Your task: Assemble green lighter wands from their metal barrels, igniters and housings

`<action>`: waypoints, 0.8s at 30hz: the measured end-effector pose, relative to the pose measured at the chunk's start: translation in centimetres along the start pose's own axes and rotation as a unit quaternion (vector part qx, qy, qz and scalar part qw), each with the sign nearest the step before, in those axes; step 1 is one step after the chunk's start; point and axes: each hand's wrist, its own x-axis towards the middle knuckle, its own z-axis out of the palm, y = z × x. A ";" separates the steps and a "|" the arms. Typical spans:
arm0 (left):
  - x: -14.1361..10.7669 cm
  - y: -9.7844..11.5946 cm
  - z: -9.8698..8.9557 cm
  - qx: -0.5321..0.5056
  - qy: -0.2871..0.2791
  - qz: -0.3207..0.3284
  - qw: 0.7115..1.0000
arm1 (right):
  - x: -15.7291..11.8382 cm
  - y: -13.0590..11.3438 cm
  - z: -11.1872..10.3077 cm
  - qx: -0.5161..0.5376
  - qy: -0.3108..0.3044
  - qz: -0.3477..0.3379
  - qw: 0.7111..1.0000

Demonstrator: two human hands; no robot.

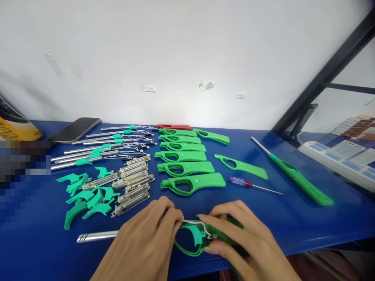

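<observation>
The left hand (140,238) has its fingers bent and close together, clamped on the tube end of an open green shell (187,251). A metal tube (98,236) sticks out to the left of that hand; the grip probably steadies the tube and shell together. The right hand (249,238) has its index finger and thumb spread across the shell, one at the far edge and one at the near edge, seemingly to stop it rolling and to leave its inside in sight. The other right fingers curl over the handle part.

The shell lies between the two hands, its loop bare between the left fingertips and the right thumb. A teal trigger (196,235) sits inside that gap, just left of the right fingers. White wires (202,224) run from the left fingertips along the far rim, then bend down to a dark piece beside the right thumb.

Beyond the left fingers, clear tanks (134,203) and loose teal triggers (93,197) lie on the blue surface (29,249), and more green shells (202,182) are lined up beyond both hands, likely sorted by kind for easy reach. A screwdriver (249,183) and a longer green lighter (304,181) lie beyond the right fingers.
</observation>
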 end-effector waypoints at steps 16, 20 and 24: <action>0.4 0.3 -0.2 0.006 -0.020 -0.011 1.000 | -0.1 -0.3 0.0 0.014 -0.006 0.014 1.000; 0.5 0.3 -0.1 0.011 -0.026 -0.008 1.000 | -0.2 -0.1 0.2 0.020 -0.001 0.013 1.000; 0.4 0.3 0.0 0.009 -0.021 0.010 1.000 | -0.2 0.2 0.2 0.030 0.008 0.011 0.999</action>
